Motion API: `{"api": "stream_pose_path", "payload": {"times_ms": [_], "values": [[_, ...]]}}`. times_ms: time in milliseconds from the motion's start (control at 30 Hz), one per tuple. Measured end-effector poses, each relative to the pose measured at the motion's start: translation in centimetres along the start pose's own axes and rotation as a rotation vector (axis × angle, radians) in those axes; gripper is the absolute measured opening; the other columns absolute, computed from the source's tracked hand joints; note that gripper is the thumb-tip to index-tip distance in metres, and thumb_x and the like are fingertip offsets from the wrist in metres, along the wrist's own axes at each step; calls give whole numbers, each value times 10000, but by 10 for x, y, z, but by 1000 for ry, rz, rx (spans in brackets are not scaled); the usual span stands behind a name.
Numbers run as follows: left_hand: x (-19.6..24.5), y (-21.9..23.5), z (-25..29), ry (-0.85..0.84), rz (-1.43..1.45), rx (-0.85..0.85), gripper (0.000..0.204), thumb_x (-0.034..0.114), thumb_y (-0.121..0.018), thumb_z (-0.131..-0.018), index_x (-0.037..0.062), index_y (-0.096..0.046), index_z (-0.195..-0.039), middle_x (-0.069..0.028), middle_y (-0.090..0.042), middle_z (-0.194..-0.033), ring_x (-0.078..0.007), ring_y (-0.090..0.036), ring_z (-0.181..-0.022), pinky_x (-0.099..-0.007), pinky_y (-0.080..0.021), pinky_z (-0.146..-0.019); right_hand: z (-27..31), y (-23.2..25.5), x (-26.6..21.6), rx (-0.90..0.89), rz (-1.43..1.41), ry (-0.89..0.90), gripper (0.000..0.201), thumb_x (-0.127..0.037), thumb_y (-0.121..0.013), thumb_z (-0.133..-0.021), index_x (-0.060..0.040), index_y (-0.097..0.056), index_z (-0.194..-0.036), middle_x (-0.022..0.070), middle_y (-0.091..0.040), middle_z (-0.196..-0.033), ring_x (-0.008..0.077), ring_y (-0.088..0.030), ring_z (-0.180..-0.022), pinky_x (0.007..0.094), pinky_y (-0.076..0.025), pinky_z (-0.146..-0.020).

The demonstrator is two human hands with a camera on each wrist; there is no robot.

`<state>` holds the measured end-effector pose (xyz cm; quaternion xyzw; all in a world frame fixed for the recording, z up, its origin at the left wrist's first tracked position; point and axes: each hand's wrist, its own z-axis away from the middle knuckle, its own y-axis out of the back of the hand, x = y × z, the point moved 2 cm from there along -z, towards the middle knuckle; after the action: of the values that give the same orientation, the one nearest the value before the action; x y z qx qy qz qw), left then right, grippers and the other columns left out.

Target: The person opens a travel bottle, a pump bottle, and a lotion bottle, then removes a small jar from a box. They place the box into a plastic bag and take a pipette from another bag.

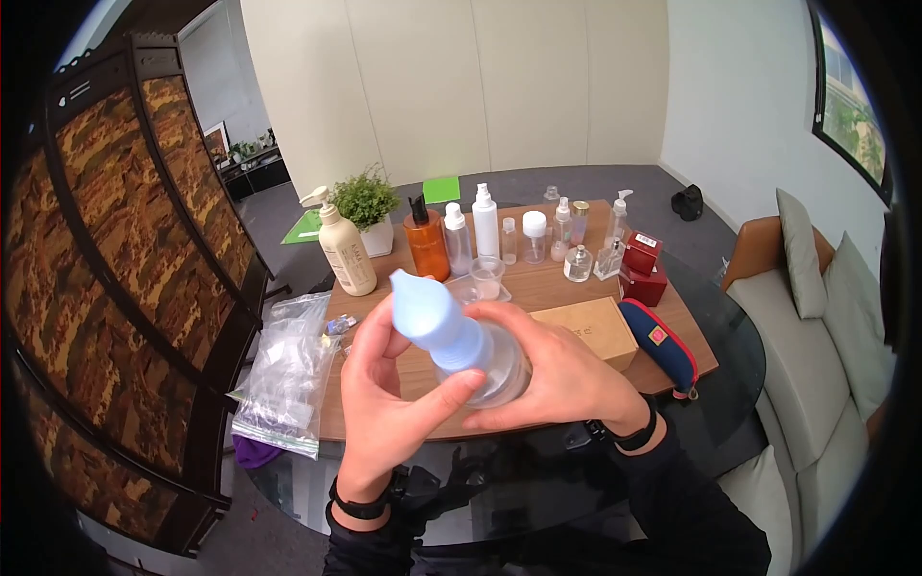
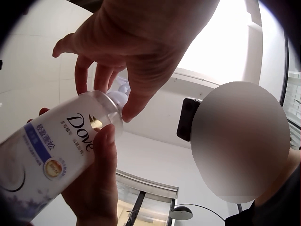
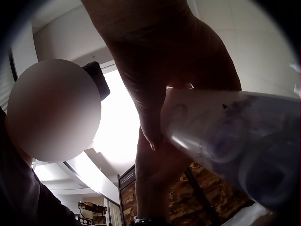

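Note:
Both hands hold a Dove pump bottle [image 2: 61, 146] above the table's near edge. It has a light blue pump top [image 1: 437, 317] that points up toward the head camera, with clear plastic below it. My left hand [image 1: 379, 413] has its thumb and fingers around the bottle's neck, just under the pump. With the right hand [image 1: 567, 370] I grip the bottle's body from the other side, thumb along the label in the left wrist view. In the right wrist view the bottle body [image 3: 225, 136] looks pale with purple print.
On the wooden tabletop [image 1: 394, 283] stand a beige pump bottle [image 1: 344, 245], an amber bottle [image 1: 425, 240], a potted plant [image 1: 365, 202] and several small bottles. A cardboard box [image 1: 588, 331] and navy pouch [image 1: 658, 346] lie right; plastic bags [image 1: 283, 370] lie left.

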<state>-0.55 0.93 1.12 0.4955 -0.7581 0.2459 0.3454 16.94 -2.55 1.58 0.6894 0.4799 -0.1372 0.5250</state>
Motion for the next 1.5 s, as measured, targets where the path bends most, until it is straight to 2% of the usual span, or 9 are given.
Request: {"api": "stream_pose_path", "payload": {"times_ms": [400, 500, 600, 700, 900, 1100, 1200, 1400, 1500], "values": [[-6, 2, -3, -8, -12, 30, 851, 82, -794, -718, -26, -299, -1402, -150, -425, -1377, -226, -478, -1239, -376, -371, -1037, 0, -4, 5, -1, 60, -38, 896, -496, -798, -651, -96, -390, -1341, 236, -630, -1064, 388, -632, -979, 425, -491, -832], [1, -4, -2, 106, 203, 90, 853, 183, -779, -739, 5, -295, -1418, -145, -532, -1237, -236, -516, -1177, -373, -384, -1022, 1, -4, 5, 2, 49, -33, 900, -514, -796, -647, -95, -395, -1336, 236, -632, -1058, 388, -633, -976, 424, -491, -833], [-7, -5, -4, -17, 242, 66, 831, 154, -741, -751, 11, -281, -1428, -157, -526, -1255, -237, -523, -1163, -382, -401, -1013, 1, -5, 5, -4, 12, -32, 908, -530, -794, -642, -94, -398, -1334, 237, -633, -1051, 390, -634, -972, 424, -491, -834], [0, -4, -2, 23, 78, -27, 829, 15, -706, -739, -16, -246, -1428, -149, -407, -1389, -243, -415, -1304, -398, -285, -1095, 2, -5, 5, -14, 19, -45, 908, -531, -796, -641, -95, -398, -1330, 235, -635, -1047, 392, -635, -969, 426, -492, -831], [4, -2, -3, 90, 272, -3, 833, 36, -741, -728, -8, -268, -1413, -131, -463, -1309, -227, -463, -1232, -389, -314, -1070, 1, -5, 5, 13, 50, -36, 905, -524, -801, -643, -90, -396, -1326, 235, -636, -1051, 395, -635, -967, 428, -493, -827], [2, -3, -3, 32, -5, -10, 819, 14, -721, -729, -9, -272, -1414, -136, -468, -1306, -225, -471, -1223, -380, -321, -1064, 1, -5, 6, 12, 40, -41, 909, -527, -800, -643, -88, -393, -1328, 239, -641, -1030, 396, -640, -953, 425, -496, -819], [0, -2, -3, 94, 254, 31, 836, 31, -746, -726, -4, -274, -1415, -129, -477, -1279, -212, -485, -1185, -373, -337, -1045, 1, -5, 8, 34, 43, -24, 906, -524, -800, -647, -86, -393, -1327, 240, -645, -1015, 395, -643, -945, 423, -497, -815], [0, -2, -2, -14, -41, -50, 798, 4, -692, -759, -11, -256, -1427, -147, -429, -1362, -227, -468, -1232, -382, -342, -1061, 0, -6, 7, 9, 38, -45, 911, -518, -803, -646, -91, -389, -1336, 234, -647, -1019, 390, -645, -956, 422, -497, -826], [-2, -1, 0, 120, 189, 41, 813, 25, -721, -752, -9, -266, -1425, -146, -403, -1371, -230, -468, -1228, -382, -337, -1064, 0, -5, 6, 35, 20, -28, 904, -512, -806, -646, -96, -392, -1333, 230, -648, -1017, 390, -645, -954, 423, -498, -823]]}}
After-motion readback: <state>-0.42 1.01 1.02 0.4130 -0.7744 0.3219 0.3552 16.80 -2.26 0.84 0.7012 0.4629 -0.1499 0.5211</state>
